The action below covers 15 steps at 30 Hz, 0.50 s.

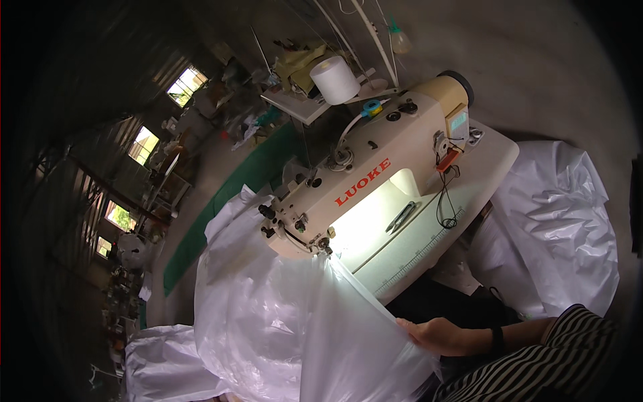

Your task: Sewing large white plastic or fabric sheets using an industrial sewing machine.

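Observation:
A glossy white plastic-like sheet [261,315] hangs in loose folds from the needle end of a cream sewing machine [375,167]. Its edge runs from under the needle area down to the right. My right hand [439,336] pinches that edge between thumb and fingers, below the machine bed. A striped sleeve and a dark wristband are on that arm. Of my left hand, at most a small skin-coloured patch [231,397] shows at the lower edge beside the sheet; its fingers are hidden. The machine's lamp lights the bed, where small metal tweezers [402,218] lie.
More white sheet [549,228] is heaped right of the machine. A white thread cone [335,80] stands behind it. Dark cord [447,201] dangles near the bed's ruler edge. Farther left are a green strip [221,201] on the floor and several windows.

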{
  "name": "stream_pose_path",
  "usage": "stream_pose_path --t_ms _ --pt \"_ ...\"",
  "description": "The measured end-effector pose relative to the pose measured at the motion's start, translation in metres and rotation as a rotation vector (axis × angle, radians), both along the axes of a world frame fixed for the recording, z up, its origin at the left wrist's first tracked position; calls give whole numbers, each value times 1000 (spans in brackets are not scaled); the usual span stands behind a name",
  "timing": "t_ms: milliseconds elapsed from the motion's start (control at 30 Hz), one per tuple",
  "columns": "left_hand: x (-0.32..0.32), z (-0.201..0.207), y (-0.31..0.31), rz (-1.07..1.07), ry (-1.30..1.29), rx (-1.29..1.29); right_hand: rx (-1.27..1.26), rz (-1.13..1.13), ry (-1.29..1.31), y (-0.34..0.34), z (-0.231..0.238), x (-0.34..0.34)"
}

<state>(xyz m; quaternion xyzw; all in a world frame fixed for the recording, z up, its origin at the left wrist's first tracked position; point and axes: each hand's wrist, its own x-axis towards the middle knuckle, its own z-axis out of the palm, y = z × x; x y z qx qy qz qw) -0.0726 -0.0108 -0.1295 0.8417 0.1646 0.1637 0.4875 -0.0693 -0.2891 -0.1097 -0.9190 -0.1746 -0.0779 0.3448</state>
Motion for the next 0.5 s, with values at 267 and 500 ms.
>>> stream_pose_path --t_ms 267,500 --pt "-10 32 43 377 -9 294 -282 46 -58 28 -1 49" --pt "37 92 46 508 -449 -580 -307 -45 -102 43 -2 108"
